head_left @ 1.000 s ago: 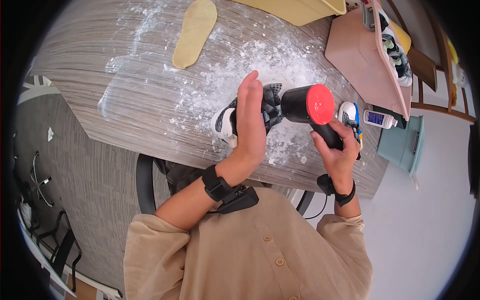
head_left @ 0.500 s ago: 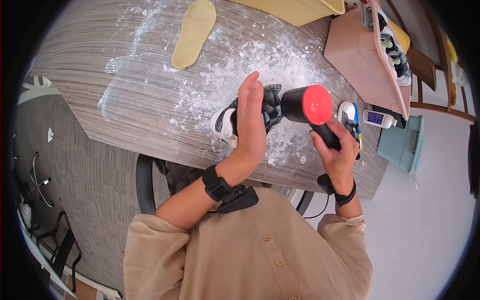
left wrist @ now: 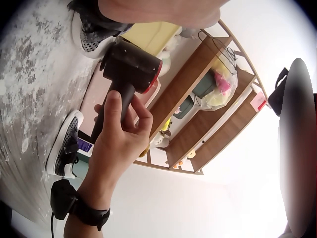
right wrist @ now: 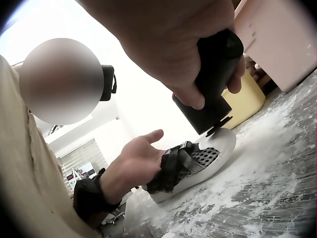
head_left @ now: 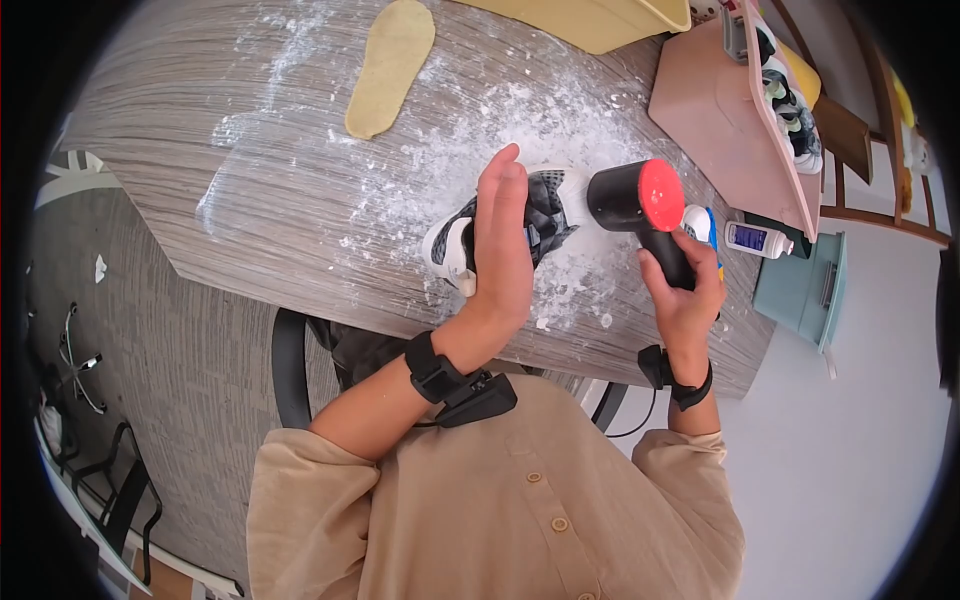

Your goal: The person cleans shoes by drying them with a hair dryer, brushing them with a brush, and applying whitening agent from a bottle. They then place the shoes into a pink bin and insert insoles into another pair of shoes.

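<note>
A black-and-white sneaker (head_left: 551,205) with mesh panels and dark straps lies on the powder-dusted table (head_left: 270,215). My left hand (head_left: 504,235) lies against it with thumb raised; in the right wrist view, its other fingers are hidden behind the straps. My right hand (head_left: 686,298) grips the handle of a black hair dryer (head_left: 615,197) with a red back end. In the right wrist view the dryer's nozzle (right wrist: 218,128) points down, close over the white toe of the sneaker.
A yellow insole (head_left: 390,70) lies at the far left of the powder. The second sneaker (head_left: 697,222) and a white bottle (head_left: 757,239) are beyond my right hand. A pink bin (head_left: 710,115), a yellow bin (head_left: 600,25) and a teal bin (head_left: 803,290) stand around the table's far and right sides.
My right hand has moved the hair dryer a little to the right, from the straps toward the sneaker's toe. The left hand and the sneaker look unmoved.
</note>
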